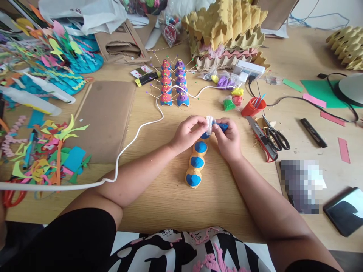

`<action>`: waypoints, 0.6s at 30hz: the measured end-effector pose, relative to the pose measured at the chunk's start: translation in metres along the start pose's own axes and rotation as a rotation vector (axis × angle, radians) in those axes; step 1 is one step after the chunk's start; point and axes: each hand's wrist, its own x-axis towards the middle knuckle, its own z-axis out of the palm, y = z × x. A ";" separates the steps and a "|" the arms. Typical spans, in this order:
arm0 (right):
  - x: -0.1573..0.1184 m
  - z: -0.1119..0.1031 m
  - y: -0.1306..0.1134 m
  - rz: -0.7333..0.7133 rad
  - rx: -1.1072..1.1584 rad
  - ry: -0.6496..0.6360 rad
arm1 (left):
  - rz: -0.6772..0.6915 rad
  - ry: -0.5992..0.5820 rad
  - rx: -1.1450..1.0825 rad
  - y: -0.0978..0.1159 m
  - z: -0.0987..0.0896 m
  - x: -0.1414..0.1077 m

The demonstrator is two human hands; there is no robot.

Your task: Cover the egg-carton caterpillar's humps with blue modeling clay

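The table (159, 204) bears an egg-carton strip (197, 162), cardboard (103, 117), a cup (250, 109).

Black scissors (273, 132) lie beside a red cutter (261, 139) — egg trays (224, 26) stacked farther back, flat cardboard (103, 121) at left.

My left hand (191, 132) and right hand (229, 141) pinch blue packet (222, 127) at far end of orange-and-blue cup row (197, 162). Scissors (272, 132) beside red cutter (261, 138), to my right.
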 end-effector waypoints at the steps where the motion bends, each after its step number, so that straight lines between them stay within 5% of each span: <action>1: 0.000 0.000 0.000 -0.004 -0.001 0.002 | -0.017 -0.006 -0.028 0.001 0.000 0.000; 18: -0.003 0.002 0.003 0.028 0.044 0.009 | -0.105 -0.034 -0.103 0.002 -0.001 0.003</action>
